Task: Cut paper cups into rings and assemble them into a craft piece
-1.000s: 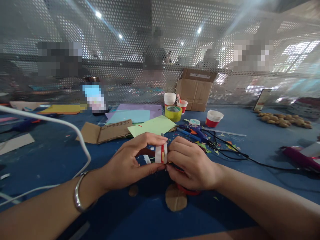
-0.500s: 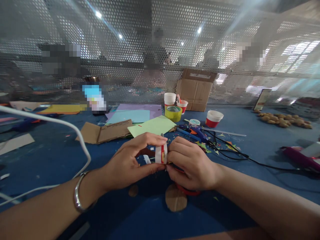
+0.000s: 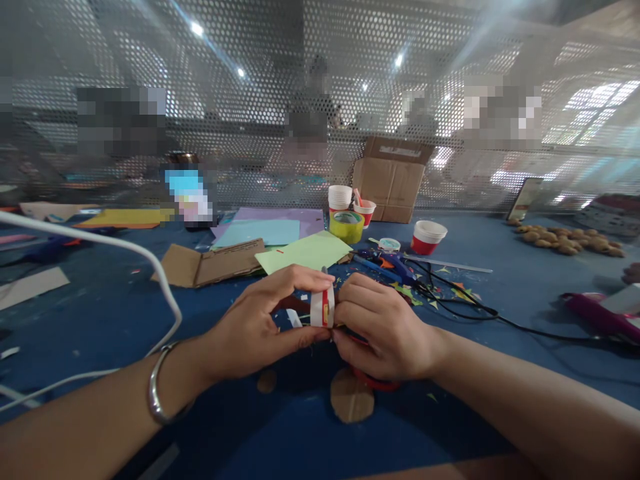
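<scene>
A small white and red paper cup (image 3: 321, 308), seen side-on, is held between the thumb and fingers of my left hand (image 3: 267, 310). My right hand (image 3: 383, 323) is closed against the cup's right side, its fingertips bent inward; what they pinch is hidden. Beneath my right hand shows a red loop (image 3: 377, 382), like a scissors handle, mostly covered. A round cardboard disc (image 3: 352, 397) lies on the table just below, and a smaller cardboard disc (image 3: 267, 381) lies to its left.
Pale green paper (image 3: 304, 252), folded cardboard (image 3: 230, 262), yellow tape (image 3: 347, 228) and paper cups (image 3: 429, 237) lie beyond my hands. A blue glue gun (image 3: 393, 265) with a black cord is at right, near a purple glue gun (image 3: 595, 313). A white cable (image 3: 157, 267) loops at left.
Both my hands and the cup have barely moved. At the far right edge, a dark shape like part of another person's hand has come into view above the purple glue gun.
</scene>
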